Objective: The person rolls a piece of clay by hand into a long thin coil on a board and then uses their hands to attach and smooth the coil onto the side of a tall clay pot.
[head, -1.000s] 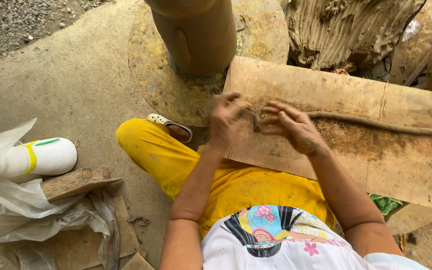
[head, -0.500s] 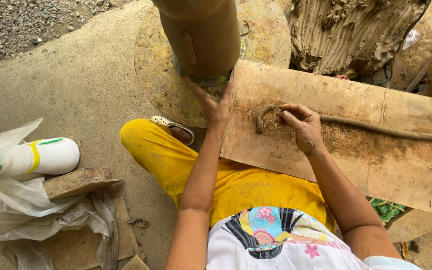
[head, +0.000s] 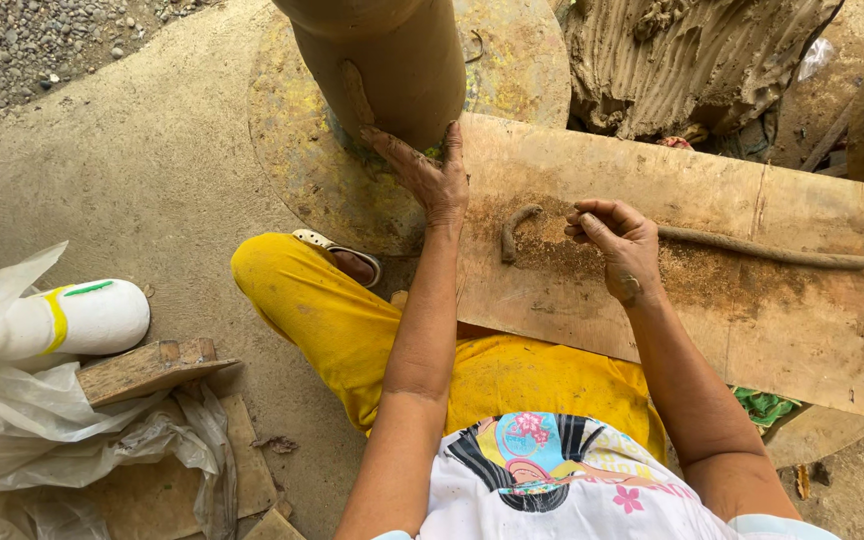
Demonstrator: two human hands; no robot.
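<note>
Clay pot (head: 382, 70) and wooden board (head: 752, 300), both my hands at work.

Beside the board's left end stands the pot on its round wheel (head: 292, 150); my left hand (head: 430, 172) lies flat and open against the pot's base. On the board, my right hand (head: 624, 245) pinches the long clay coil (head: 772, 250); a short clay piece (head: 514, 228) lies just left of it.

**Soft, even daylight and a sharp view**

Diffuse daylight fills the scene without glare. Shadows are faint: a soft one lies under the wooden board (head: 752, 330) and beside the left hand (head: 432, 175). Focus holds from the gravel (head: 42, 50) to the plastic bag (head: 22, 420). Slight wide-angle bending shows at the edges.
</note>
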